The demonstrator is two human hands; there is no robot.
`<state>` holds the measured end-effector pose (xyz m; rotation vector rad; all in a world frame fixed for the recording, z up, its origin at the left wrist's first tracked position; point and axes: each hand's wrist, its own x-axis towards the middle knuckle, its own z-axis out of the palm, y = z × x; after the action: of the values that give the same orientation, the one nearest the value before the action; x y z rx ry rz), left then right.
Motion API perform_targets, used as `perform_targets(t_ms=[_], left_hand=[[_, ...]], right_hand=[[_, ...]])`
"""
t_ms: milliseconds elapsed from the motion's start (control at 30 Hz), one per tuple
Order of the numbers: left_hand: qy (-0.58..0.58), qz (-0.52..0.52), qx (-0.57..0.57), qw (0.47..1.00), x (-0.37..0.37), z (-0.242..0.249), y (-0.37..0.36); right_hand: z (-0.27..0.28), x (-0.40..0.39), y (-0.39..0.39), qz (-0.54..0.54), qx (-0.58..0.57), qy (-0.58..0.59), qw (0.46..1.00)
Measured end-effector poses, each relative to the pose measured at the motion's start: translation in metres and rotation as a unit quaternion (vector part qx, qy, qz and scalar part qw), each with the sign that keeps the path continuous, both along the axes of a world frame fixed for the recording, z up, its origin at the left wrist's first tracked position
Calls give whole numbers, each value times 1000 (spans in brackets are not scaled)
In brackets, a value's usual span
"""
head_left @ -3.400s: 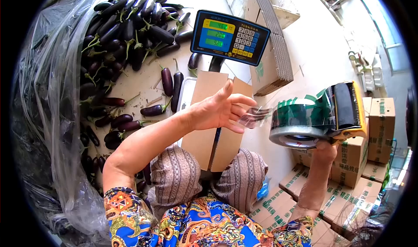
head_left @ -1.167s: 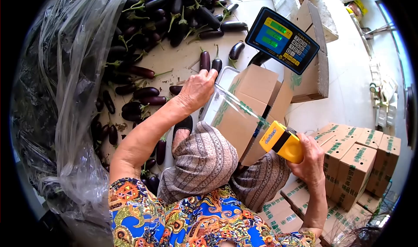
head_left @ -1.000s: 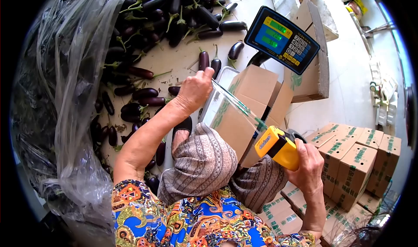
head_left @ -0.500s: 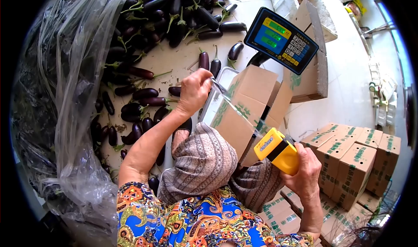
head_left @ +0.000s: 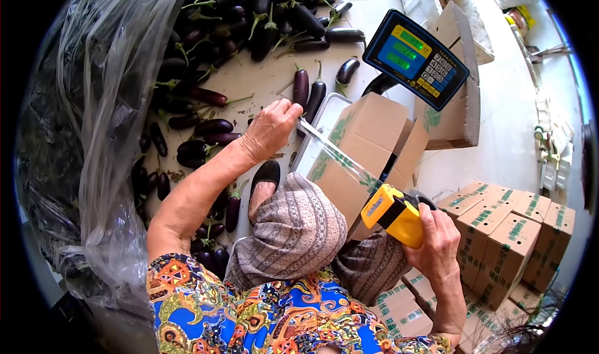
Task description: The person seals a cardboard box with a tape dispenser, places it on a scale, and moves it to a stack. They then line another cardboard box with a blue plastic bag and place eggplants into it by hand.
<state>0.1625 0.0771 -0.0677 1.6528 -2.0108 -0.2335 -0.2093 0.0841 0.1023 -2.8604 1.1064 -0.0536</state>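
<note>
My left hand [head_left: 272,128] is closed in a pinch on the free end of a strip of clear packing tape [head_left: 340,156]. Stretched taut, the strip runs over a cardboard box [head_left: 368,135] to a yellow tape dispenser [head_left: 394,213]. My right hand [head_left: 435,242] wraps round that dispenser, just above my right knee. The box stands on the metal platform of a scale [head_left: 304,156], with green print on its side and a dark gap along one edge. Behind it rises the scale's display [head_left: 416,59], lit green.
A large heap of eggplants [head_left: 249,17] covers the floor at the upper left, beside crumpled clear plastic sheeting [head_left: 100,135]. Printed cardboard boxes [head_left: 506,248] are stacked at the right. Another open carton [head_left: 465,92] stands behind the display.
My left hand has shifted slightly down and left, keeping the tape end. The dispenser is tilted a little differently. The view has moved slightly, and a shoe now shows by my knee.
</note>
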Motion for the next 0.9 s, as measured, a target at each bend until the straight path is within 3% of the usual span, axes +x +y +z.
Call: perform_targets(t_ms=[133,267,367,433,500,633,833,900], left_hand=[[172,63,34,983,2,11,-6],[427,106,169,882,1,17,2],[190,-16,26,981,12,8,6],[340,53,183,921,10,19,10],[494,79,339,797,10,29,12],[484,48,329,809,8,29,14],[526,6,357,772,-21,42,7],[585,-10,347,733,-25,42,1]], right_hand=[[1,2,-4,-18,15,-15,1000],[-6,-4,-13,-40,48,-53,997],[-15,-12,-17,-42,63,-50,996],[-20,-15,-19,-42,77,-47,995],[-21,-16,-20,-41,86,-57,994],[-16,-24,-25,-36,90,-49,994],[3,-45,-28,-81,91,-24,992],[5,-47,-27,-99,100,-30,990]])
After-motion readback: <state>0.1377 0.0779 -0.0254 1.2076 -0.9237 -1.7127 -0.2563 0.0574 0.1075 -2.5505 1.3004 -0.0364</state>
